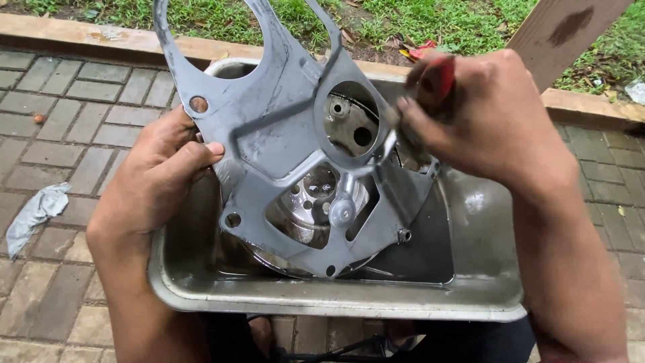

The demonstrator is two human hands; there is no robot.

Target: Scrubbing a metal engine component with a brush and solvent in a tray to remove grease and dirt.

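The left hand (151, 178) pinches the grey metal bracket plate (289, 144) at its nine o'clock edge, upright over the steel tray (336, 299). The right hand (480, 117), fingers closed on a red-handled tool (438, 75), works at two o'clock. The plate looks stiff, wet, probably slippery; its rims suit gripping. The tray holds dark liquid and a round metal part (312, 205)

No packages, labels, signs or screens can be made out anywhere in this view. A small red and yellow scrap (415, 51) lies at the far edge by the grass, and a pale scrap (636, 89) lies at the far right, but both are too small and blurred to tell whether either is a wrapper.
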